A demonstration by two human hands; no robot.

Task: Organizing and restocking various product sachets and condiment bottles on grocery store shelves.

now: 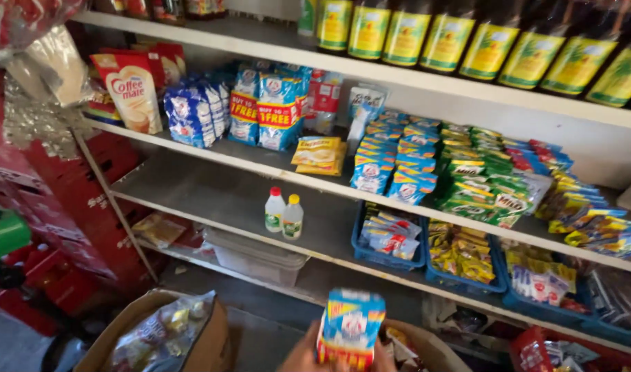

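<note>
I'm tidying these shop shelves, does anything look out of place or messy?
Mostly tidy. The green sachet packs lie in a loose heap beside neater blue stacks, and two small bottles stand alone on an otherwise bare stretch of shelf.

Light falls fairly evenly across the middle shelves (212, 186), soft and without hard shadows. Glare whitens the silvery foil (36, 103) at upper left, and the plastic bag (164, 334) below catches a sheen. The floor under the lowest shelf sits dim. Motion blur smears the blue pack (350, 334) at the bottom edge; the shelves lean toward the edges
</note>
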